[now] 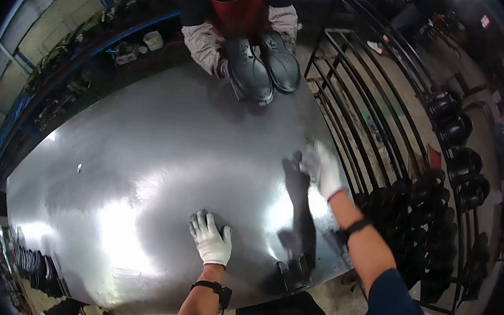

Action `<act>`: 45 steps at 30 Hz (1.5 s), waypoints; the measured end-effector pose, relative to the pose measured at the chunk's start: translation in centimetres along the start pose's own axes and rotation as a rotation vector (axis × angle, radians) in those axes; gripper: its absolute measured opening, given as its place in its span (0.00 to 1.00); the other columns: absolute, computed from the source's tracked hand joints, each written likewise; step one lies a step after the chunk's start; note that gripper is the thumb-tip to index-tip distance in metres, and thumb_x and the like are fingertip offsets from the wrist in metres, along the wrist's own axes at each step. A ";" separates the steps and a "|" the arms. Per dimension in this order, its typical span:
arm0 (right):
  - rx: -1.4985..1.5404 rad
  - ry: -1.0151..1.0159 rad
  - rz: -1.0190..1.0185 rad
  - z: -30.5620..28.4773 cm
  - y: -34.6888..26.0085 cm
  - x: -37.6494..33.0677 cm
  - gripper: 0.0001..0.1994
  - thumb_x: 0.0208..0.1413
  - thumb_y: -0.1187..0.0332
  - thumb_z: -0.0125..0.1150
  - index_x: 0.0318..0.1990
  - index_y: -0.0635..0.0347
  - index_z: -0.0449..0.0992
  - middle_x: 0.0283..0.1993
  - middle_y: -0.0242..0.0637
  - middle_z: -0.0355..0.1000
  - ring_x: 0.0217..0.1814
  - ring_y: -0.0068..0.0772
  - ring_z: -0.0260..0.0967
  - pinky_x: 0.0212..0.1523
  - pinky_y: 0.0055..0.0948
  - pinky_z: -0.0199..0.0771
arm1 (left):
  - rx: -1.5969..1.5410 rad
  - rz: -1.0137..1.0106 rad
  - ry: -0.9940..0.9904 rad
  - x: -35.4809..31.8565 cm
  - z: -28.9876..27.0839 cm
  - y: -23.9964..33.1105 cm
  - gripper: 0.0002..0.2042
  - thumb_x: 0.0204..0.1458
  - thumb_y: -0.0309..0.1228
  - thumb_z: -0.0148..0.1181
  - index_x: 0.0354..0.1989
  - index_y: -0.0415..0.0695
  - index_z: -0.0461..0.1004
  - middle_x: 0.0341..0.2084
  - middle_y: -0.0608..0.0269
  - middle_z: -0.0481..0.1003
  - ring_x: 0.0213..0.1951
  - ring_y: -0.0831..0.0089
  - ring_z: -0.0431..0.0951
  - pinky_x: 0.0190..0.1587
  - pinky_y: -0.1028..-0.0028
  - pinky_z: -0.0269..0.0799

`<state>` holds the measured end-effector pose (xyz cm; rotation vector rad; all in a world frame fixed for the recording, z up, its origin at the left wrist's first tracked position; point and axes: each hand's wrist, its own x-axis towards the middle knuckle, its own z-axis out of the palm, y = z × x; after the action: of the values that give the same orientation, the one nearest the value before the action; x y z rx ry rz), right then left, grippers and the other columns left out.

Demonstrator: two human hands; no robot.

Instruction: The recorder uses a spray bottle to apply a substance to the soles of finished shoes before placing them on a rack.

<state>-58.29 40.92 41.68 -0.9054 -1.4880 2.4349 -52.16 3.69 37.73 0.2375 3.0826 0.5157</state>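
My left hand, in a white knit glove, lies palm down on the shiny metal tabletop with its fingers spread. My right hand, gloved the same way, is over the table's right side, slightly blurred. Its fingers look apart, and nothing shows in them. Across the table a co-worker in a red apron and patterned sleeves holds a pair of black lace-up shoes, the left shoe and the right shoe, toes pointing toward me.
A black metal rack stands along the table's right side, with several dark shoes on it. A dark metal bracket-like piece sits at the near edge. A small light scrap lies at left. Dark curved pieces stand at lower left.
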 end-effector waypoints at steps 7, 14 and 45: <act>0.143 -0.158 0.123 6.3 -10.4 8.8 0.21 0.70 0.59 0.63 0.60 0.67 0.76 0.51 0.44 0.82 0.47 0.39 0.83 0.49 0.36 0.85 | -0.001 0.020 -0.036 0.6 0.6 -0.3 0.33 0.56 0.34 0.67 0.70 0.40 0.61 0.74 0.39 0.57 0.76 0.36 0.52 0.79 0.41 0.44; -0.173 0.017 -0.026 3.8 -5.5 -0.6 0.31 0.63 0.54 0.70 0.59 0.78 0.76 0.51 0.48 0.83 0.50 0.37 0.81 0.56 0.35 0.79 | -0.365 0.091 -0.093 4.6 0.3 6.7 0.28 0.62 0.33 0.62 0.69 0.39 0.64 0.67 0.45 0.68 0.70 0.42 0.65 0.71 0.48 0.61; -0.993 -0.626 -0.854 -16.0 -4.5 -42.2 0.23 0.36 0.63 0.84 0.41 0.46 0.77 0.41 0.34 0.67 0.45 0.43 0.72 0.44 0.46 0.78 | -1.107 0.315 -0.064 -15.2 -7.5 20.1 0.14 0.65 0.22 0.52 0.58 0.39 0.68 0.32 0.58 0.78 0.37 0.68 0.80 0.45 0.63 0.77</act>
<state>-16.04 37.67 57.77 0.4945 -2.6055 1.3037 -34.42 17.73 51.08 0.6504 2.2169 1.9848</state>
